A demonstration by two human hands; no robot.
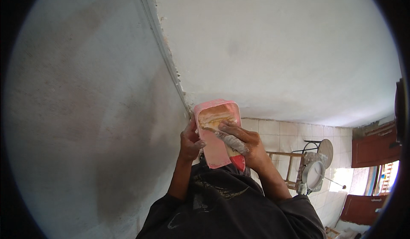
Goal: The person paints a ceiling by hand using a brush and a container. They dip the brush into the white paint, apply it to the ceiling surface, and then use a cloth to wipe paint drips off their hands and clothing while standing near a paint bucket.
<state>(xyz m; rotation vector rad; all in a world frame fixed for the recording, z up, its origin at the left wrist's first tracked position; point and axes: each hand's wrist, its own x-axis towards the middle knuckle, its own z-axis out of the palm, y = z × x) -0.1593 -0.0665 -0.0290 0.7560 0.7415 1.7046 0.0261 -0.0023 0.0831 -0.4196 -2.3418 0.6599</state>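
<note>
In front of my chest, my left hand [190, 144] holds a pink plastic tub [210, 151] by its left side, the thumb over the rim. The tub is tilted, smeared with pale paste, with tan and yellowish matter at its far end. My right hand [243, 143] reaches over the tub, its whitened fingers closed round a hand tool with a pale handle and a red butt end [238, 163]. The working end is partly hidden by my fingers and the tub, so its kind is unclear.
A grey, stained wall [85, 110] rises close on my left. It meets a whitish wall [273, 51] at a rough corner edge. To the right, a wooden ladder [291, 170], a round pale pan [314, 175] and a round stool [326, 153] stand over the tiled floor [292, 128].
</note>
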